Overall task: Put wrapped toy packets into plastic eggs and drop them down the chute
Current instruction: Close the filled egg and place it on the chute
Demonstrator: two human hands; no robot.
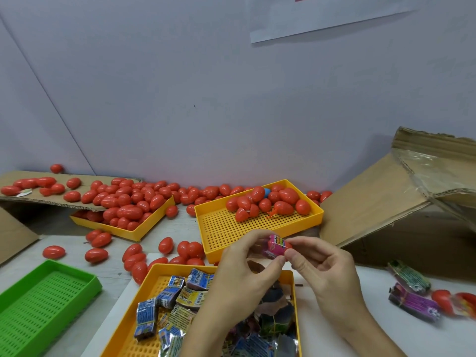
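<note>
We pinch a pink packet (277, 245) between left hand (242, 269) and right hand (322, 266), not yet in any egg (166, 245) lying beyond them.

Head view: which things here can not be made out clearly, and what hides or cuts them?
- Pink packet: both hands pinch it; the left hand and right hand cover its ends, and its print is too small to read.
- Near packet tray: the forearms and the bottom edge hide part of it.
- Red egg at far right: blurred, cut by the frame edge.
- Paper on the wall: cut by the top edge.
</note>
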